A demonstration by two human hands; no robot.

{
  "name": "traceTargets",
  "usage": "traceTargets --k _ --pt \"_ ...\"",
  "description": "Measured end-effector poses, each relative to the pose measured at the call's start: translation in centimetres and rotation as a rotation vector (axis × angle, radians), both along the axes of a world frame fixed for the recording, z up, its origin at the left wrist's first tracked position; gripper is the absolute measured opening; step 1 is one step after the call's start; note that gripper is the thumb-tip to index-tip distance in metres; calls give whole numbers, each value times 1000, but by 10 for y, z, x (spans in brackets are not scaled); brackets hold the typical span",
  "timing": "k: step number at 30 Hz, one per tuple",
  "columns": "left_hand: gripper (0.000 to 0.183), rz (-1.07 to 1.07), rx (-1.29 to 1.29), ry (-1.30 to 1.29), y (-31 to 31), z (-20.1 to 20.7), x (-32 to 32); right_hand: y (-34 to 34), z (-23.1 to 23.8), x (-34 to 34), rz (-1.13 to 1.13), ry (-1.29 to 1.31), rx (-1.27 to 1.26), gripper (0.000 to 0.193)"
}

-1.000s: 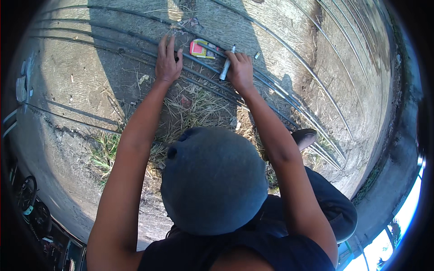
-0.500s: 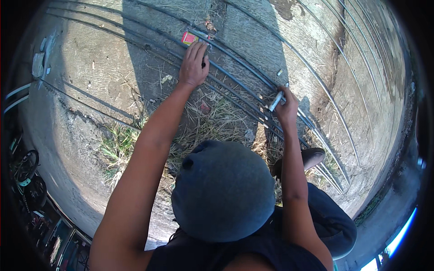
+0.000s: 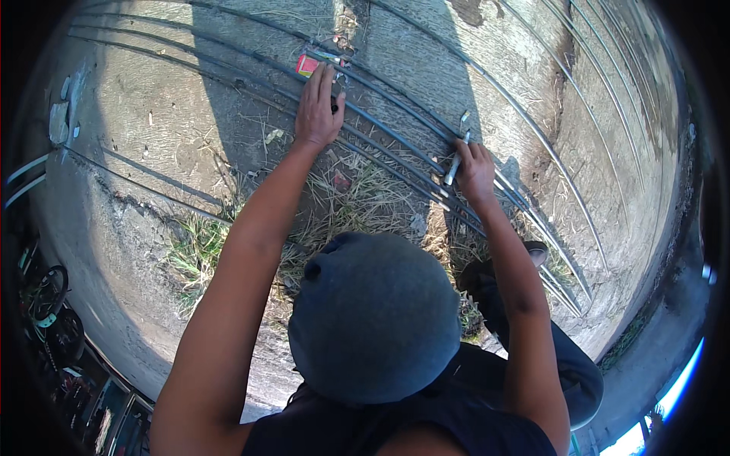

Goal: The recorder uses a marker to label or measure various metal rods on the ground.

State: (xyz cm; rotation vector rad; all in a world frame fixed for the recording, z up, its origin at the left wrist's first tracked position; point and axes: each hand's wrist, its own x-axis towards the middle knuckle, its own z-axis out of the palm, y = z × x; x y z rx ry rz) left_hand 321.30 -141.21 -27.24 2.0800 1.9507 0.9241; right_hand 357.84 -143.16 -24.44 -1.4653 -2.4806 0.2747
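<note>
My left hand [image 3: 318, 114] lies flat across the long dark metal rods [image 3: 384, 124] on the ground, fingers stretched forward and thumb apart. A small dark round spot shows beside that thumb; I cannot tell what it is. Just beyond the fingertips is a red and yellow packet [image 3: 306, 65]. Farther right, my right hand [image 3: 476, 173] is closed around a short, whitish stick-like tool [image 3: 452, 170] held against the rods. The tool's lower end sticks out left of the fingers, and its middle is hidden.
Dry grass [image 3: 365, 190] and a green tuft [image 3: 196, 251] grow below the rods. More rods curve across the concrete [image 3: 426, 68] to the right. A grey cap [image 3: 376, 319] blocks the lower middle. Bicycles [image 3: 53, 304] stand at the lower left.
My right hand has turned, and its tool has swung from a slant to nearly upright. The left hand stays on the rods, a little lower left in the picture. My right leg has shifted.
</note>
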Motion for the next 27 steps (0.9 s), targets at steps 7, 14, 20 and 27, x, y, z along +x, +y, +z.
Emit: traceTargets --k 7,14,20,27 --pt "69 64 48 -21 -1 -1 3 36 -5 -61 148 63 32 37" --pt "65 65 -14 -90 -1 -1 6 65 32 -131 -45 482 -61 33" --pt "54 64 11 2 1 -3 -2 -12 28 -41 -252 320 -128 36" --pt "53 47 -15 31 3 -2 9 -31 2 -16 -275 120 91 36"
